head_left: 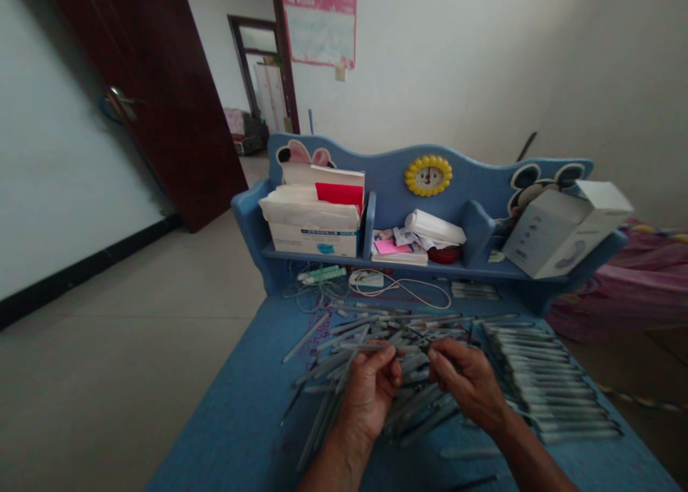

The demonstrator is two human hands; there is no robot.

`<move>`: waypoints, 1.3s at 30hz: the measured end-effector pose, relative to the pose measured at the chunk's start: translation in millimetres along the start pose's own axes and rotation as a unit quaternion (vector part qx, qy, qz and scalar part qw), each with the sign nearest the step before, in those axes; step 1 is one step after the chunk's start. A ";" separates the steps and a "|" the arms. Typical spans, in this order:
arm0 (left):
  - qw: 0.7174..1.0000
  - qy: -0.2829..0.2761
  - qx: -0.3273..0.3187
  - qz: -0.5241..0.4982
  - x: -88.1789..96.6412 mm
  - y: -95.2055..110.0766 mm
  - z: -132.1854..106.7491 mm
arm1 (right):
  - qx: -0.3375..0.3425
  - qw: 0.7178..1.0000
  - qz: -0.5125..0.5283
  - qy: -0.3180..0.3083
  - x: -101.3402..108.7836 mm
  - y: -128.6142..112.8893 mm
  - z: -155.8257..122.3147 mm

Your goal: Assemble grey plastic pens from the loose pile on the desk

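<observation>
My left hand (370, 392) and my right hand (466, 381) are both closed in a pinch above a loose heap of grey pens (376, 349) on the blue desk (241, 420). Between the two hands runs a thin grey pen part (416, 347), with my left fingers at one end and my right fingertips at the other. Exactly what each hand grips is too small to make out. To the right lies a neat row of grey pens (542, 384), side by side.
The desk's blue back shelf (484, 191) carries a box of tissues and papers (314, 216), a pile of books and paper (419, 238), a yellow clock (428, 175) and a tilted white carton (564, 227). White cable (398, 284) lies below. An open dark door (161, 98) stands left.
</observation>
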State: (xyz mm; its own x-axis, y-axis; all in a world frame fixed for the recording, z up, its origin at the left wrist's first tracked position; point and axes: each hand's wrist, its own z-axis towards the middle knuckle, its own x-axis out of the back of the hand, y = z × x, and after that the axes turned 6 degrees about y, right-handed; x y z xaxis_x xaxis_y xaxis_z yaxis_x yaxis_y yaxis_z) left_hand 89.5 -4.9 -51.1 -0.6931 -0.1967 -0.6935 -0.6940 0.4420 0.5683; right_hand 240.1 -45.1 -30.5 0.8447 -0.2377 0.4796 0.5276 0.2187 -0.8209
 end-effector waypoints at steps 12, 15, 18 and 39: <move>1.000 -0.009 -0.008 0.014 1.5 -0.3 0.5 | 0.013 1.000 -0.015 -0.012 -2.1 4.5 2.8; 1.000 -0.011 -0.008 0.016 1.6 0.5 1.0 | 0.019 1.000 -0.018 -0.009 -1.9 5.0 3.5; 1.000 -0.008 -0.006 0.019 1.4 1.2 1.3 | 0.020 1.000 -0.019 -0.015 -1.8 3.4 4.1; 1.000 0.006 -0.007 0.008 3.5 3.1 4.7 | 0.051 0.992 -0.091 -0.066 4.0 -0.1 17.9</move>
State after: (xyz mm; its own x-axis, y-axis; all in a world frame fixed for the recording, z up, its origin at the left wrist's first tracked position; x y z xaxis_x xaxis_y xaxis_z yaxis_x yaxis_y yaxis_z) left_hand 85.8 -0.1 -53.9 -0.7064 -0.2002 -0.6789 -0.6854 0.4332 0.5853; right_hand 245.1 -29.1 -23.0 0.7355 -0.1575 0.6589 0.6732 0.2797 -0.6846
